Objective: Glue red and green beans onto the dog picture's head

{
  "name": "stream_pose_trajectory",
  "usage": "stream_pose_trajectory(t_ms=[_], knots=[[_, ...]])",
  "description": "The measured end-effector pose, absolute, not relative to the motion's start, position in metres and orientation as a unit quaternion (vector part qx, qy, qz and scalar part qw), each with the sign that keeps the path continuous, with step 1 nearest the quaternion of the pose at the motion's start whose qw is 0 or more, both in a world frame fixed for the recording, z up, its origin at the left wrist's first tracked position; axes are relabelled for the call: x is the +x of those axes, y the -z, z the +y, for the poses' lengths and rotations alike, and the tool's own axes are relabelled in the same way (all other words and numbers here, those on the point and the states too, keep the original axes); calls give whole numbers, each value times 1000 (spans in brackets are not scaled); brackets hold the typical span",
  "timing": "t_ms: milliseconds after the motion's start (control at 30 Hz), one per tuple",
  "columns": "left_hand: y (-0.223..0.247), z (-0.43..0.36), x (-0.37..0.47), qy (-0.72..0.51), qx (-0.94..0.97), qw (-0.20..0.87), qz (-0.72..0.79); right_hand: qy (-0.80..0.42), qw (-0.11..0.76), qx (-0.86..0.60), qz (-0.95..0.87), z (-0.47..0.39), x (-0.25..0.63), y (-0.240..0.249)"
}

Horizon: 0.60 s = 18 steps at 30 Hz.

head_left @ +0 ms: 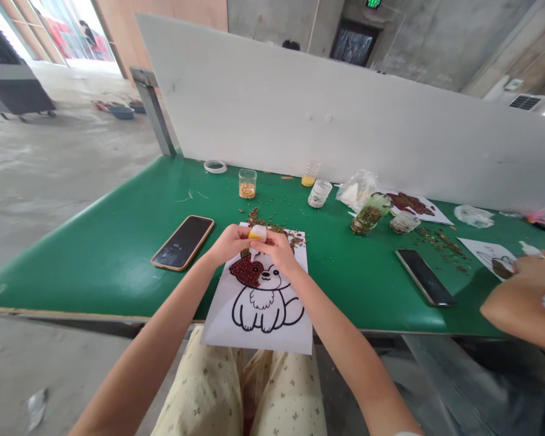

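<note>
A small white glue bottle with a yellow band (257,234) is held between both hands, its tip pointing down at the drawing. My left hand (230,243) has its fingers closed on the bottle's left side. From the right, my right hand (278,249) grips the same bottle. Below them lies a white sheet with a black-outlined dog (260,307), its lower edge past the table's front edge. Dark red grains (246,271) cover the left part of the dog's face. Loose green and red seeds (279,230) are scattered over the sheet's top.
A phone (183,242) lies left of the sheet, another phone (424,277) to the right. Behind stand a glass of yellow grains (247,184), a clear cup (320,194) and a tilted seed jar (370,214). Another person's arm (524,297) is at the far right.
</note>
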State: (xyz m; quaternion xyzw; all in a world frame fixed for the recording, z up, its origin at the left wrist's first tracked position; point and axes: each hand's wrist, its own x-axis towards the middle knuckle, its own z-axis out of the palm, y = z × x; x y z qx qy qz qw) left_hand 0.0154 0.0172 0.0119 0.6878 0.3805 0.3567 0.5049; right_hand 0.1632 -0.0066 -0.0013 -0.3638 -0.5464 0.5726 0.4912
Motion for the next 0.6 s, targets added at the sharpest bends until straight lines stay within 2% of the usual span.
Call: stream_pose_trajectory(t_ms=[600], knots=[[-8, 18, 15, -363, 700, 478, 386, -563, 490, -372, -552, -7, 164, 0]])
